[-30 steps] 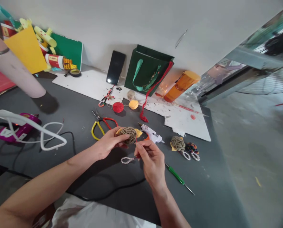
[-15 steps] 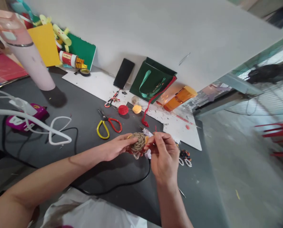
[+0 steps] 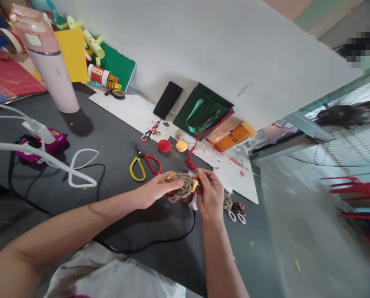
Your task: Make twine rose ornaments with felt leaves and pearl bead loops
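Between thumb and fingers, my left hand [image 3: 155, 191] grips a round coiled tan cord piece [image 3: 182, 185] with yellow bits at its edges. My right hand [image 3: 210, 191] is pinched at the piece's right edge, by a yellow tab [image 3: 195, 184]; what lies between its fingertips is too small to make out. Below the piece, a white plug-like object with a black cable [image 3: 193, 203] is partly hidden. Scissors [image 3: 145, 161] with one yellow and one red handle lie beyond my left hand. A red ball [image 3: 164, 145] and a yellow ball [image 3: 181, 146] sit farther back.
A pink bottle [image 3: 52, 70] and a purple power strip [image 3: 43, 145] with white cables stand at left. Along the wall are a phone [image 3: 168, 99], a green gift bag [image 3: 203, 111] and an orange container [image 3: 235, 135]. Beaded ornaments [image 3: 237, 212] lie right of my right hand.
The view has shifted slightly. My right hand has drawn closer in against the coiled piece's right edge, and more of the yellow tab shows. My left hand keeps its grip.
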`<state>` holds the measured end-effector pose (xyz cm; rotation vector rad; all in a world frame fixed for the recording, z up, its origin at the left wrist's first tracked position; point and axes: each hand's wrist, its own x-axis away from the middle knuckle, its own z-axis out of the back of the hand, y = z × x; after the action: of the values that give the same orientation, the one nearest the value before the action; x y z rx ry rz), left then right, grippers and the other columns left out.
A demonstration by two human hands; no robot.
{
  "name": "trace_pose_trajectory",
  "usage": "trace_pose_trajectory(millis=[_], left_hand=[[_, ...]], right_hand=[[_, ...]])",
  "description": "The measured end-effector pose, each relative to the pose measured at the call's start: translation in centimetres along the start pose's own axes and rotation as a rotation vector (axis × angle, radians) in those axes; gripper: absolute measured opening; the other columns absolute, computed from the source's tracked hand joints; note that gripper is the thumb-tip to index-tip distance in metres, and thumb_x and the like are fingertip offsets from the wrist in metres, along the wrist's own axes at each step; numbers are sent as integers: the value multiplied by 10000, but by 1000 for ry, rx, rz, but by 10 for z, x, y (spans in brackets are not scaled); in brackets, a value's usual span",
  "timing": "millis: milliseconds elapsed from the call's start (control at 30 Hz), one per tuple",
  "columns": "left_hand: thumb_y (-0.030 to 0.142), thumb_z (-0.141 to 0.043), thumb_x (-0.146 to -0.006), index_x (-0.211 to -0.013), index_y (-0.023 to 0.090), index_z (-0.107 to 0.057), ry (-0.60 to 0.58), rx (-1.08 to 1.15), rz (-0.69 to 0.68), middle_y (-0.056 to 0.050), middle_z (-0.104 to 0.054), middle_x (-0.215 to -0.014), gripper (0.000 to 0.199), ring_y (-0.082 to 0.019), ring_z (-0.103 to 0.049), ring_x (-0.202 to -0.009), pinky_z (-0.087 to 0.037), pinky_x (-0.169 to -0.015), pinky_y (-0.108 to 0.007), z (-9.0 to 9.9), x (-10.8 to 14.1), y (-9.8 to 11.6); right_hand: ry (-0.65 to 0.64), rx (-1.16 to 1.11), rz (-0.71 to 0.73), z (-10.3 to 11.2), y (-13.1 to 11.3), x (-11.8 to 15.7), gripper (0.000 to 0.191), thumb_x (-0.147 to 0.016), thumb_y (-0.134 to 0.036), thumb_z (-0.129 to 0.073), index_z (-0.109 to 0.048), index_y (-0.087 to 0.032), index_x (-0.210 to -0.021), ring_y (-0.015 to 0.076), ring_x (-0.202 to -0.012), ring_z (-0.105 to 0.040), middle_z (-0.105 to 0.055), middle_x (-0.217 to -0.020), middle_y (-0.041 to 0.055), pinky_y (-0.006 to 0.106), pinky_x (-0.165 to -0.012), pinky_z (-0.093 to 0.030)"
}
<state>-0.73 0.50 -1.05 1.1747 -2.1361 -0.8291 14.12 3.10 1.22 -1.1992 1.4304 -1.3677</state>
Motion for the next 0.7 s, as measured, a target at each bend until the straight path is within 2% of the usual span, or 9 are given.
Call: trace_pose_trajectory(millis=[167, 400, 700], left_hand=[[431, -797, -647, -814, 148, -559, 57, -136, 60, -18, -664, -703, 405, -140, -627, -613, -436, -546, -243, -1, 0, -1], [384, -746, -703, -793, 153, -531, 73, -281, 121, -17, -663, -678, 328, -130, -614, -591, -437, -555, -245, 5, -2, -1], [365, -748, -673, -820, 152, -519, 101, -309, 177, -11, -650, -675, 346, -138, -599, -577, -432, -560, -263, 7, -5, -2]], right_hand=[[-28, 39, -40, -2, 6, -10, 331, -589, -404, -802, -620, -164, -729, 85, -450, -521, -623, -548, -38, 200, -440, -413], [-182, 149, -38, -10, 12, -14, 294, -634, -399, -783, -643, -155, -721, 80, -464, -524, -631, -535, -30, 192, -466, -417], [-169, 143, -8, -9, 13, -10, 257, -661, -379, -758, -648, -156, -721, 83, -457, -533, -633, -536, -27, 191, -453, -423]])
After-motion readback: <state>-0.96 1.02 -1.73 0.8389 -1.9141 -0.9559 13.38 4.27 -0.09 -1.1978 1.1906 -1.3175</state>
